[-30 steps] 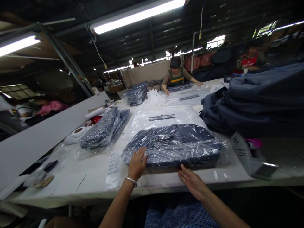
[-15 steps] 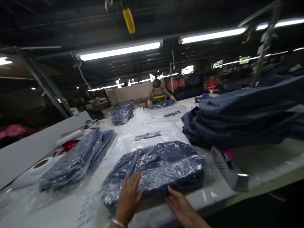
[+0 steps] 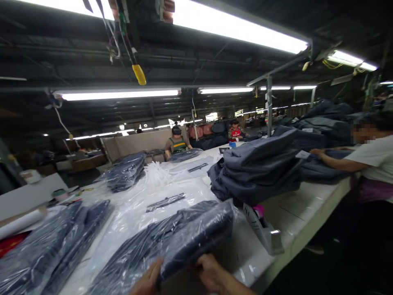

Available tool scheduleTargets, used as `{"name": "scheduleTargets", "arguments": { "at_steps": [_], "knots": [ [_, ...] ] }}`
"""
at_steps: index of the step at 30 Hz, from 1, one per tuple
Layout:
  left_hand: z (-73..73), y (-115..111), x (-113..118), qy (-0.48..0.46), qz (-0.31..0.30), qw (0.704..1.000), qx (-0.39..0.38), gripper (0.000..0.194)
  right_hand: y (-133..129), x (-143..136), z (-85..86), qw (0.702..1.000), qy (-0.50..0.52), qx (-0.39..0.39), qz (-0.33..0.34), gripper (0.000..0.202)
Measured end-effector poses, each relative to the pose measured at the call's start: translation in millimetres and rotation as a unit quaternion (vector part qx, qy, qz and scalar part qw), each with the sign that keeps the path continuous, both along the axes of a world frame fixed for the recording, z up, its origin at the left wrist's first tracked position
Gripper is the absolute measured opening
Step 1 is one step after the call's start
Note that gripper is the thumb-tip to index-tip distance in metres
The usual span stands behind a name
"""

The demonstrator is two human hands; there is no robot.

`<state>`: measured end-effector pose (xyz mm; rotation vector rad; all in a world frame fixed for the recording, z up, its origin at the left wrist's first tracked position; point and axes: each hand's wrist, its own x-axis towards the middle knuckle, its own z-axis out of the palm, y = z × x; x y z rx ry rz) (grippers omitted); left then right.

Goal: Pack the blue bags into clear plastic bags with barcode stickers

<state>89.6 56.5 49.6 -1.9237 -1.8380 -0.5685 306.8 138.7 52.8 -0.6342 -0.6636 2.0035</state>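
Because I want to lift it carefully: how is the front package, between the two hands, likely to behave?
The front package may be slippery, since glossy clear film covers it. It will probably bend or sag, as its dark filling looks like soft cloth. Rolling seems unlikely, given its broad, flattish shape.

Head view; faces forward, down over table (image 3: 291, 207); from close above

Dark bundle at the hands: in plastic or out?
In: clear plastic covers the dark bundle, shining and jutting past its right end. Whether it's sealed, I cannot tell.
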Motion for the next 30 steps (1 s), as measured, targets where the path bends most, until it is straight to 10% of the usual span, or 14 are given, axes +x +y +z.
{"name": "scheduleTargets", "arguments": {
  "at_steps": [3, 7, 11, 14, 17, 24, 30],
  "knots": [
    [93.0, -9, 12, -0.051, 0.153, 0.985, -0.057, 0.043, 12, -6, 70.0, 0.994, 0.059, 0.092, 0.031, 0.044],
    [221.7, -19, 12, -0.185, 0.191, 0.962, -0.059, 0.039, 32, -8, 156.3, 0.951, 0.035, 0.296, 0.084, 0.069],
    [275.1, -46, 9, -0.577, 0.137, 0.805, -0.033, 0.039, 53, 10, 162.4, 0.889, -0.19, 0.359, -0.212, 0.073],
    [261.9, -69, 13, -0.756, 0.102, 0.646, -0.024, 0.04, 61, 19, 129.9, 0.935, -0.212, 0.274, -0.075, 0.075],
    [218.6, -85, 20, -0.825, 0.09, 0.558, 0.004, 0.037, 67, 18, 107.7, 0.943, -0.178, 0.258, 0.11, 0.071],
    [90.9, -100, 72, -0.879, 0.068, 0.46, 0.105, 0.037, 122, 0, 125.6, 0.825, -0.351, 0.425, 0.119, 0.054],
    [32.4, -91, 142, -0.926, 0.042, 0.37, 0.059, 0.046, 168, -46, 139.9, 0.707, -0.423, 0.534, 0.187, 0.042]
  ]
}}
